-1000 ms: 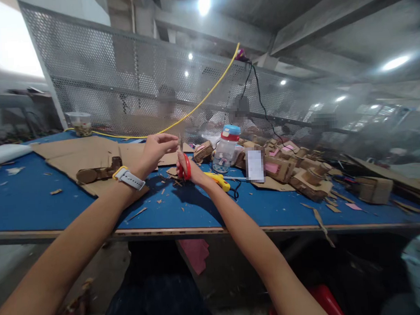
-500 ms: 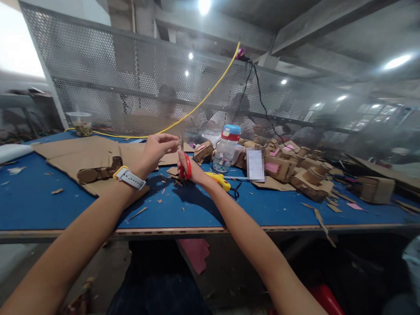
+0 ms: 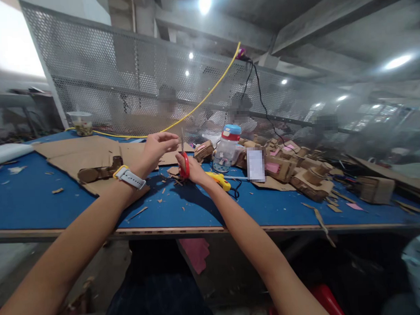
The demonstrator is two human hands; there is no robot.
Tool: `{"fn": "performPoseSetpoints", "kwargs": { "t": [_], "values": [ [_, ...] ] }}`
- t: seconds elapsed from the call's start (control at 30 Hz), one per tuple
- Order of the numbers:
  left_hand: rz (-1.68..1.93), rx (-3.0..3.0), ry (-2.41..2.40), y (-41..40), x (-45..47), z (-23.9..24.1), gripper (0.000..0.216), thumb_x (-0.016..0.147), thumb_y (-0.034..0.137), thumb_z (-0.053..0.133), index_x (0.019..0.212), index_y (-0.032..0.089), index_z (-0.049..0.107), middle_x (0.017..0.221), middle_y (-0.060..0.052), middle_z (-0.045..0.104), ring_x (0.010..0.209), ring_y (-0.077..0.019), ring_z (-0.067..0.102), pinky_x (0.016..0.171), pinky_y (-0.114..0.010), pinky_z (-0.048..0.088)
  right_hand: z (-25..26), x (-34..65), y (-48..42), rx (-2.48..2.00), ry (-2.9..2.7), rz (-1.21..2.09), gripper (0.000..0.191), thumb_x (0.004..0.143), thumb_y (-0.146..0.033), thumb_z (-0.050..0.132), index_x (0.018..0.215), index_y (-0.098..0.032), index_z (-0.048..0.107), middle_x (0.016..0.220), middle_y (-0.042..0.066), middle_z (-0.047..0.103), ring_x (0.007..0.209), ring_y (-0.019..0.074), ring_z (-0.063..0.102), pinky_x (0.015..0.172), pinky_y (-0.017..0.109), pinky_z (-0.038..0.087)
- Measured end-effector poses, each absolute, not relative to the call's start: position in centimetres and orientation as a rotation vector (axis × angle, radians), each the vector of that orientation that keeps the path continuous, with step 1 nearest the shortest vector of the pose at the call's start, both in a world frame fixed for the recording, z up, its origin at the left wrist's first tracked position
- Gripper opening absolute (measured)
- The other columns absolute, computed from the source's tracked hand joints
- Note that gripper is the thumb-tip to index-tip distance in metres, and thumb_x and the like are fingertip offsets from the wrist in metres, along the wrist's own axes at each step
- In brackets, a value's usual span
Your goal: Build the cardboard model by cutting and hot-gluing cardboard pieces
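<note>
In my right hand [image 3: 193, 169] are red-handled scissors [image 3: 184, 165], my fingers through the loops and the blades pointing up. My left hand [image 3: 157, 152], with a pale-strapped watch on the wrist, is just left of the blades. Its fingers are bent together towards the scissors; whatever they pinch, if anything, is too small to make out. Below both hands, cardboard scraps [image 3: 174, 177] lie on the blue tabletop [image 3: 194, 213]. A yellow glue gun [image 3: 219, 180] lies just right of my right wrist.
Flat cardboard sheets [image 3: 82, 155] and a brown cardboard piece [image 3: 100, 173] lie left. Behind the glue gun stands a clear bottle [image 3: 224, 152] with a blue lid. Cardboard models [image 3: 310, 177] crowd the right. A yellow cable [image 3: 208, 95] crosses before a perforated metal screen [image 3: 89, 56].
The scissors and my right hand have shifted very slightly, and the blades show more clearly beside my left fingertips. My left hand has hardly moved.
</note>
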State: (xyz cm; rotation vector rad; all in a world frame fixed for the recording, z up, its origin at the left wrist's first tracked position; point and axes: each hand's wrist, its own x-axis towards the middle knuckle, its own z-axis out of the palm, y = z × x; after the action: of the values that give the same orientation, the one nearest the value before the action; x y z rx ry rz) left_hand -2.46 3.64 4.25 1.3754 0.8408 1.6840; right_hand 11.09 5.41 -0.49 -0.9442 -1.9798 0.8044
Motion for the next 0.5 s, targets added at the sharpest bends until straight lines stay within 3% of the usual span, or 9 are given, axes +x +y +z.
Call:
{"fn": "performPoseSetpoints", "kwargs": {
  "t": [0.5],
  "values": [
    [1.636, 1.381, 0.827, 3.57, -2.53, 4.29, 0.025, 0.047, 0.017, 0.077, 0.071, 0.012, 0.071, 0.067, -0.002, 0.068, 0.064, -0.0129, 0.062, 0.08, -0.036, 0.053, -1.15, 11.05, 5.72, -0.911, -2.031, 0.847, 0.067, 0.079, -0.083, 0.019, 0.072, -0.021, 0.042, 0.06, -0.002, 0.048, 0.054, 0.011, 0.047, 0.051, 0.023, 0.038]
  ]
}}
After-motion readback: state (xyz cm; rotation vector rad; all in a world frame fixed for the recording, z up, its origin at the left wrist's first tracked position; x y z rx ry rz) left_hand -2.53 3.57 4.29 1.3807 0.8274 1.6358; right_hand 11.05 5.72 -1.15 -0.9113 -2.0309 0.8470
